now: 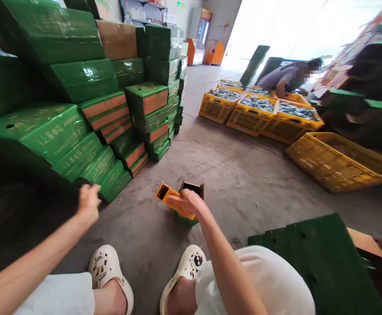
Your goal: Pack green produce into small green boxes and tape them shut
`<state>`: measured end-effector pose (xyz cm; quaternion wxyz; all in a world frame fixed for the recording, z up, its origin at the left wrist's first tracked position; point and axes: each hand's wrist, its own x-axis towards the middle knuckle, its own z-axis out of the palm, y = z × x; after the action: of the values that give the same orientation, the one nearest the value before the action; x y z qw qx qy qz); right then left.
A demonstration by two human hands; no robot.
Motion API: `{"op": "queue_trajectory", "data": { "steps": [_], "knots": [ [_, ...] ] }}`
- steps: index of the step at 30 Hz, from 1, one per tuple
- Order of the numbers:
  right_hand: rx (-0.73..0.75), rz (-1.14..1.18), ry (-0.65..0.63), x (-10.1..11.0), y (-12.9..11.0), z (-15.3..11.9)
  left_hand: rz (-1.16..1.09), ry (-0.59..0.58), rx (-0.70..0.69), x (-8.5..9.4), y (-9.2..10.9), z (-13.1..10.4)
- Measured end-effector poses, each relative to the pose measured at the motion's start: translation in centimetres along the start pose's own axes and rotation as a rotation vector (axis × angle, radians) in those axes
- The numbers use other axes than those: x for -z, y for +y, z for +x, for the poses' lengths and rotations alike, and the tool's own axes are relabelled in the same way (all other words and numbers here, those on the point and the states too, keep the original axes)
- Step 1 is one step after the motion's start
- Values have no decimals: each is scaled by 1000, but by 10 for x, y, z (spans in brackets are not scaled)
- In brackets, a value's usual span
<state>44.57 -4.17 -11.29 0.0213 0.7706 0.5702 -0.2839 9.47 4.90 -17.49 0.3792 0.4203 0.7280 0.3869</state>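
My right hand (189, 202) holds a flat orange-yellow box (166, 193) with a dark window at its end, tilted above a small open green carton (187, 222) on the floor between my feet. The carton's brown flap and dark inside show behind my fingers. On the left, my left hand (90, 202) is raised beside the lower edge of the stacked green boxes (114, 179). Its fingers are curled and partly blurred, and whether they touch a box or hold anything cannot be made out.
Tall stacks of green cartons (82, 74) line the left side. Yellow crates (252, 113) with small packed items stand ahead, where a person (281, 78) bends over. A tilted yellow crate (342, 162) lies at the right. Flat green cardboard (322, 258) is by my right knee.
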Motion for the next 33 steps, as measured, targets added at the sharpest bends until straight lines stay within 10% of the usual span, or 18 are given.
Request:
{"op": "queue_trajectory", "data": {
  "steps": [5,9,13,17,23,29,33],
  "knots": [
    [-90,41,259,84,16,-34,242,-762,31,-163,-39,-111],
    [-31,133,342,105,40,-71,482,-791,-173,-256,-40,-156],
    [24,363,344,79,69,-80,579,-727,-191,-291,-47,-152],
    [-64,336,335,61,79,-65,616,-748,-284,-267,-51,-113],
    [-121,206,279,60,87,-55,602,-970,-316,-173,-58,-26],
    [-149,102,31,20,87,-24,413,-1090,-34,-83,-87,21],
    [-245,39,-112,-38,79,-3,431,-949,238,-69,-101,15]
  ]
}}
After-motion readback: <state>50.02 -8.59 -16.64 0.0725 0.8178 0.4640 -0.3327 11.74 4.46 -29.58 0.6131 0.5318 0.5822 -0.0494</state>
